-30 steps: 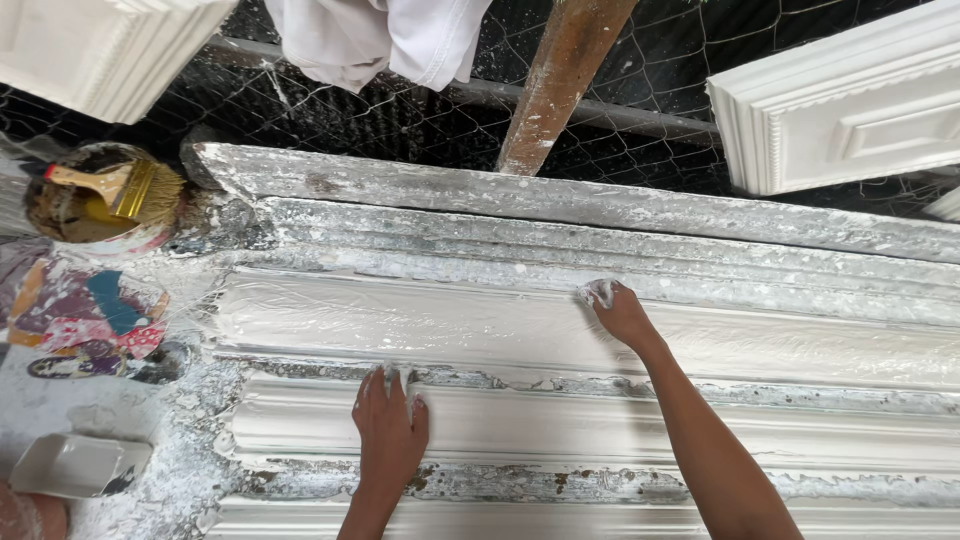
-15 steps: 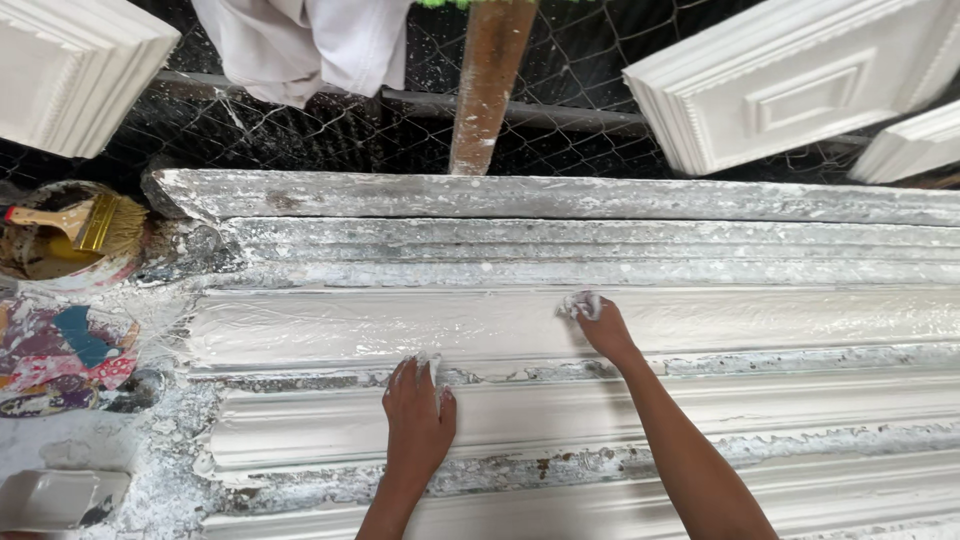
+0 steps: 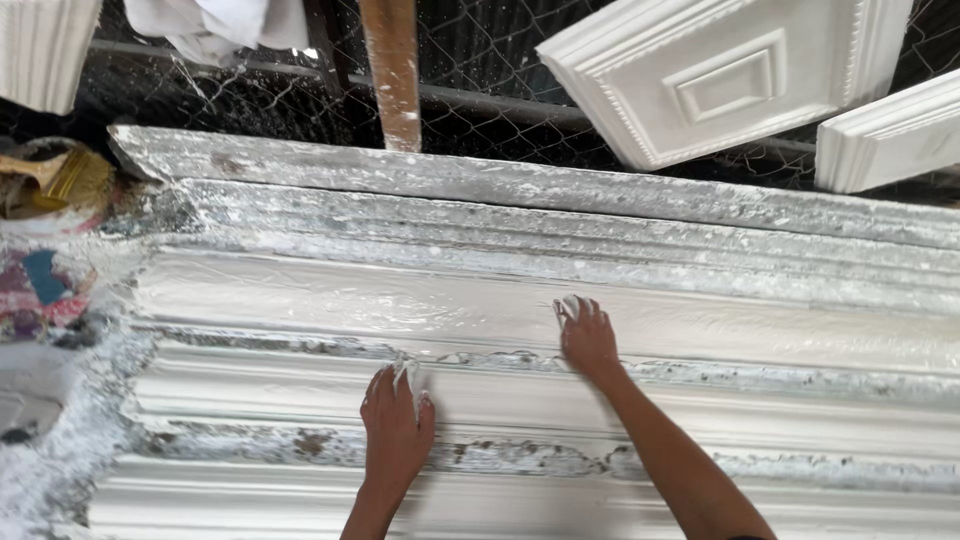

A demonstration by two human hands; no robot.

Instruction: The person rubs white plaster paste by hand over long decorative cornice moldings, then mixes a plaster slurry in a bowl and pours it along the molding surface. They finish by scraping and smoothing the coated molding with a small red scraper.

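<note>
On the wet plaster moulding (image 3: 520,330), near its left end, the left hand (image 3: 395,430) and right hand (image 3: 588,338) press flat, fingers spread, gripping nothing. Smoothing probably goes best with light, even strokes following the long grooves.

Both hands, left hand (image 3: 396,425) and right hand (image 3: 587,337), press flat on the wet plaster mould (image 3: 300,300).
</note>
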